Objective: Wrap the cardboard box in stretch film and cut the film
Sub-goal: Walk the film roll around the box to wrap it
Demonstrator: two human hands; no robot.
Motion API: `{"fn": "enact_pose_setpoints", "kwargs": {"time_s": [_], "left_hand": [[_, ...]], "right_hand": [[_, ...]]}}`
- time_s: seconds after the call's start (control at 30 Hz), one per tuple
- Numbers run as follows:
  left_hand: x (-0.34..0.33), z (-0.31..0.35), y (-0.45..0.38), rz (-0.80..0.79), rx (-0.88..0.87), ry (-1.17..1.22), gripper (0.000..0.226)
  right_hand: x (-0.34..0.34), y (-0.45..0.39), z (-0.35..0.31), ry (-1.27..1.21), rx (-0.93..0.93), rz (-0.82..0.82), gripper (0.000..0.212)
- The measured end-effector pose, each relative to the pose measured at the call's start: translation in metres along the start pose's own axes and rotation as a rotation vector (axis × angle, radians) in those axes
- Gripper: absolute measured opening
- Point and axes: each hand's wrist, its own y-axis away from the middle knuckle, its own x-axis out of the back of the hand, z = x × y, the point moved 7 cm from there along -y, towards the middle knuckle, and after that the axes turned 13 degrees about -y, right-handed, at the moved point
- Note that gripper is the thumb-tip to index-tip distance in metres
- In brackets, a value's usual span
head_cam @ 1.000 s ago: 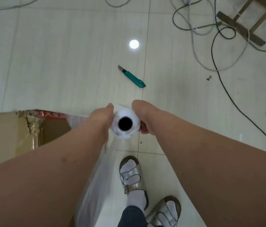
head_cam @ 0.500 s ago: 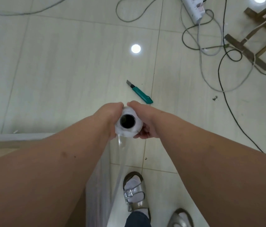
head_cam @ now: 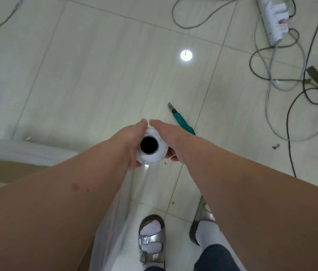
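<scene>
From the head camera, looking steeply down, both bare forearms reach forward and meet on a roll of stretch film point(head_cam: 153, 152) held upright, its dark hollow core facing the lens. The left hand point(head_cam: 129, 142) wraps the roll's left side and the right hand point(head_cam: 171, 138) wraps its right side, fingers curled round it, so each grip is grasping the roll; the fingertips nearly meet at the far edge.

A sheet of clear film point(head_cam: 115, 222) hangs down from the roll and runs toward the near left, passing under the left forearm. The cardboard box point(head_cam: 1, 169) lies at the left edge, mostly hidden by that arm; its far edge is covered by a pale layer of film, with brown card showing below it.

On the tiled floor point(head_cam: 95, 75), just beyond the right hand, lies a teal utility knife point(head_cam: 181, 120) with its blade pointing away. Farther right, cables point(head_cam: 291, 90) loop across the tiles, and a white power strip point(head_cam: 274, 18) sits at the far right. Near the bottom, two feet in white socks and silver sandals point(head_cam: 151, 239) stand on the floor.
</scene>
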Motion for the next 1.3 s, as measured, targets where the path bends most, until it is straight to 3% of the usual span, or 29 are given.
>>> {"fn": "enact_pose_setpoints", "kwargs": {"time_s": [0.13, 0.27, 0.33, 0.4, 0.5, 0.63, 0.77, 0.93, 1.17, 1.3], "left_hand": [[0.019, 0.029, 0.006, 0.188, -0.096, -0.115, 0.042], [0.042, 0.058, 0.015, 0.381, -0.190, -0.272, 0.033], [0.050, 0.068, 0.016, 0.433, -0.225, -0.243, 0.030], [0.055, 0.066, 0.011, 0.437, -0.191, -0.138, 0.023], [0.051, 0.046, 0.010, 0.343, -0.013, 0.122, 0.044], [0.022, 0.019, 0.003, 0.044, 0.198, 0.464, 0.036], [0.027, 0.009, -0.013, 0.101, 0.215, 0.438, 0.030], [0.049, 0.029, -0.015, 0.126, 0.181, 0.310, 0.022], [0.101, 0.094, -0.004, 0.176, 0.009, 0.254, 0.028], [0.146, 0.112, -0.016, 0.350, -0.086, 0.134, 0.033]], "right_hand": [[-0.004, -0.002, -0.021, 0.037, -0.037, -0.054, 0.030], [-0.008, -0.006, -0.034, 0.014, -0.042, -0.116, 0.039], [-0.004, -0.008, -0.041, 0.058, -0.030, -0.087, 0.038], [-0.003, -0.012, -0.052, 0.139, -0.011, -0.055, 0.030], [-0.014, -0.017, -0.064, 0.194, -0.003, -0.088, 0.026], [-0.025, -0.025, -0.058, 0.265, -0.057, -0.189, 0.053], [-0.027, -0.025, -0.062, 0.423, -0.019, -0.213, 0.070], [-0.039, -0.024, -0.098, 0.448, 0.048, -0.219, 0.046], [-0.076, -0.029, -0.140, 0.265, -0.034, -0.243, 0.044], [-0.091, -0.034, -0.155, 0.199, -0.075, -0.245, 0.043]]}}
